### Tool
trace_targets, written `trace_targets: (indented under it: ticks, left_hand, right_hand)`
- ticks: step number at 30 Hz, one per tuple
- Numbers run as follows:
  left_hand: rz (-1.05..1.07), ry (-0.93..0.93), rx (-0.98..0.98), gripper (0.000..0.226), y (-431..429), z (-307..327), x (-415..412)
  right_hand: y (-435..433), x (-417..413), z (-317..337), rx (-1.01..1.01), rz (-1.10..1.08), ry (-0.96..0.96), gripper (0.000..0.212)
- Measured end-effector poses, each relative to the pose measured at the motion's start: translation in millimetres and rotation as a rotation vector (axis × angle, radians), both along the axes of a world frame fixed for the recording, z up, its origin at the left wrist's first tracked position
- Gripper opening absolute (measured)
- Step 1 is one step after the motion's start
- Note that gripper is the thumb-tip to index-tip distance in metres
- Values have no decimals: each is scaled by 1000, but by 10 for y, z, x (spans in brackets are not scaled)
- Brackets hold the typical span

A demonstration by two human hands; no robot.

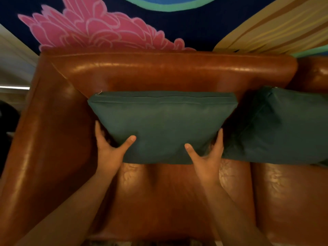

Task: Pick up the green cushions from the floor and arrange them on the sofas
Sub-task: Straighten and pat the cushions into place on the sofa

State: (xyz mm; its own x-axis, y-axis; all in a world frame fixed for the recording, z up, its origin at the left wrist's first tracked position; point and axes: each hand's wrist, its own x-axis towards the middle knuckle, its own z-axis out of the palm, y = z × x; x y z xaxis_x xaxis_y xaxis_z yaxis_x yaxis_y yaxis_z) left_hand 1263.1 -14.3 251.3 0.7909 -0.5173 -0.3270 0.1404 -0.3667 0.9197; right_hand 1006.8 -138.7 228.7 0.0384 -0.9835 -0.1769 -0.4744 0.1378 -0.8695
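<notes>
The brown leather sofa [159, 71] is glossy and smooth, throwing bright highlights along its backrest and armrest, with fine creasing on the seat. The green rectangular cloth cushion [163, 121] at the seat's back edge is matt woven fabric; the second green cloth cushion [284, 125] beside it looks alike. The painted wall mural [92, 27] behind is flat and matt.

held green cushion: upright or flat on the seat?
Upright: the square green fabric cushion leans against the brown leather sofa backrest, zip edge up, both hands gripping its lower corners.

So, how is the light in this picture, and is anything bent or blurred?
Head view: dim warm light, glare streaks on the sofa back; wide-angle bending at the edges; the right cushion is dark and soft, and the held cushion is clearer.
</notes>
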Motion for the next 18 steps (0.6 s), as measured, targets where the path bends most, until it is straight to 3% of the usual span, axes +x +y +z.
trace_targets:
  ticks: [3, 5, 9, 11, 12, 14, 16, 18]
  left_hand:
    - [-52, -203, -19, 125, -259, 185, 174]
    - [-123, -310, 137, 121, -426, 282, 220]
    - [-209, -263, 309, 120, -460, 354, 313]
    - [-232, -294, 331, 121, -409, 470, 360]
    - [-228, -371, 359, 118, -383, 522, 359]
    - [-260, -694, 397, 107, -407, 638, 339]
    - [-453, -970, 392, 102, -518, 702, 327]
    - [-717, -984, 512, 103, -689, 713, 346]
  right_hand:
    - [-145, 171, 306, -41, 49, 44, 118]
    - [-235, 269, 349, -45, 59, 62, 114]
    - [-313, 313, 369, 17, 89, 149, 115]
    - [-331, 323, 527, -100, 55, 267, 112]
    - [-345, 348, 609, -229, 62, 346, 109]
    - [-439, 490, 852, -441, 171, 446, 101]
    - [-571, 694, 1046, -452, 345, 552, 93]
    - [-702, 827, 1051, -319, 517, 707, 86]
